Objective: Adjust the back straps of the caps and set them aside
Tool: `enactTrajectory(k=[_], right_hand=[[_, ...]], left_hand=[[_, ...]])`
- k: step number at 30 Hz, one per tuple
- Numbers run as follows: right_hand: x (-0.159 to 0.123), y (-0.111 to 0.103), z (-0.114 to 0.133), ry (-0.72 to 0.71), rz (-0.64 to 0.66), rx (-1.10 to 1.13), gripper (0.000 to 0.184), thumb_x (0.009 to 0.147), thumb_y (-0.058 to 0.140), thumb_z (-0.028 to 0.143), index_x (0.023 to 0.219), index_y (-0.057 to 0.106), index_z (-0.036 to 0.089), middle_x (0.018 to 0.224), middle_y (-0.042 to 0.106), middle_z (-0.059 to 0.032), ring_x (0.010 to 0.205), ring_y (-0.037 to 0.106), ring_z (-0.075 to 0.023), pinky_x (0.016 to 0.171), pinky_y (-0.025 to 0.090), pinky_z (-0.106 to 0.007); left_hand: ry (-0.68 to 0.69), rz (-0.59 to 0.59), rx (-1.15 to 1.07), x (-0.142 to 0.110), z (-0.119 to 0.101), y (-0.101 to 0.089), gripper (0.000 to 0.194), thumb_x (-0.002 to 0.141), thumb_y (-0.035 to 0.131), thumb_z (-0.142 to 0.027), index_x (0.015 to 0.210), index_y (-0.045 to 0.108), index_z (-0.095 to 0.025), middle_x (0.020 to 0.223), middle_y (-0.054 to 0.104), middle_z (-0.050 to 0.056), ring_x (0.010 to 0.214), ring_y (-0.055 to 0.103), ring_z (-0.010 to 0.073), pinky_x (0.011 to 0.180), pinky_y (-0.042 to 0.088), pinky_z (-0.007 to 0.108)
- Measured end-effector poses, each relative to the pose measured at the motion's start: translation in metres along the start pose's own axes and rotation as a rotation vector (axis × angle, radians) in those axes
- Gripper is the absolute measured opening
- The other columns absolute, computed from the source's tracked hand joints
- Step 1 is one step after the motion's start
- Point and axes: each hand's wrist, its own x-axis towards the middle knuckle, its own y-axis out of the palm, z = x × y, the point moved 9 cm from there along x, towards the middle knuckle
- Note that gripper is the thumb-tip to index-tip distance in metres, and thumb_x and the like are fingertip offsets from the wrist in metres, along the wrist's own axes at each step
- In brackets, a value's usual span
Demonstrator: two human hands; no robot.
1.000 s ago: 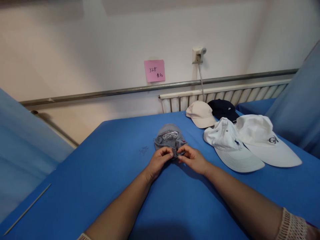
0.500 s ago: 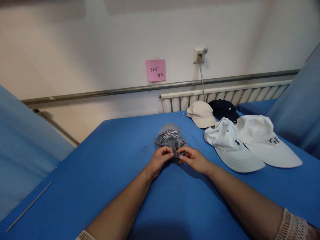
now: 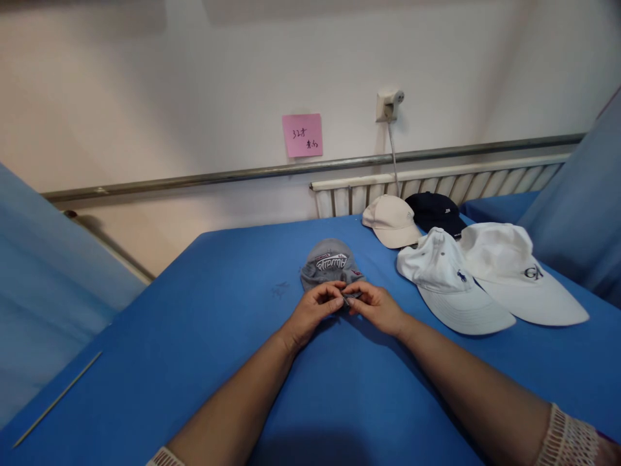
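Note:
A grey cap (image 3: 330, 255) with white "Always" lettering lies on the blue table cover (image 3: 194, 336), its strap side toward me. My left hand (image 3: 313, 310) pinches the cap's back strap from the left, thumb and fingers closed. From the right, my right hand (image 3: 378, 307) pinches the strap too, and the fingertips of both hands almost meet. Most of the strap is hidden by my fingers.
To the right lie a beige cap (image 3: 392, 220), a black cap (image 3: 434, 212), a pale cap with a dark logo (image 3: 444, 278) and a white cap (image 3: 504, 259). A thin stick (image 3: 58, 398) lies at the left edge. Behind are a radiator (image 3: 342, 199) and metal rail (image 3: 218, 177).
My left fingers have shifted slightly right along the strap, closer to my right fingers, covering the strap end that showed before. The grey cap stays in place.

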Motion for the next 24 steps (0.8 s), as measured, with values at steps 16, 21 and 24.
enactTrajectory(k=[16, 21, 24], right_hand=[[-0.001, -0.002, -0.003, 0.008, -0.009, 0.047, 0.027, 0.078, 0.070, 0.037, 0.099, 0.067, 0.021, 0.087, 0.065, -0.0019, 0.071, 0.060, -0.0129, 0.069, 0.049, -0.030], [-0.001, -0.001, -0.006, 0.017, -0.003, 0.075, 0.029, 0.076, 0.072, 0.038, 0.099, 0.067, 0.021, 0.089, 0.066, -0.0021, 0.072, 0.061, -0.0131, 0.070, 0.051, -0.031], [-0.001, 0.000, -0.006, 0.016, -0.003, 0.086, 0.030, 0.075, 0.072, 0.039, 0.098, 0.066, 0.020, 0.087, 0.066, -0.0017, 0.071, 0.061, -0.0128, 0.070, 0.051, -0.030]], left_hand=[[-0.042, -0.086, 0.077, 0.005, 0.011, -0.009, 0.022, 0.069, 0.074, -0.031, 0.062, 0.061, -0.014, 0.111, 0.063, 0.011, 0.103, 0.056, 0.0222, 0.093, 0.040, 0.034], [-0.027, -0.096, 0.130, 0.005, 0.008, -0.010, 0.022, 0.068, 0.074, -0.031, 0.063, 0.061, -0.014, 0.111, 0.063, 0.011, 0.102, 0.057, 0.0220, 0.091, 0.041, 0.034], [-0.005, -0.119, 0.186, 0.004, 0.006, -0.011, 0.021, 0.068, 0.073, -0.030, 0.061, 0.061, -0.014, 0.106, 0.064, 0.012, 0.102, 0.057, 0.0223, 0.091, 0.041, 0.034]])
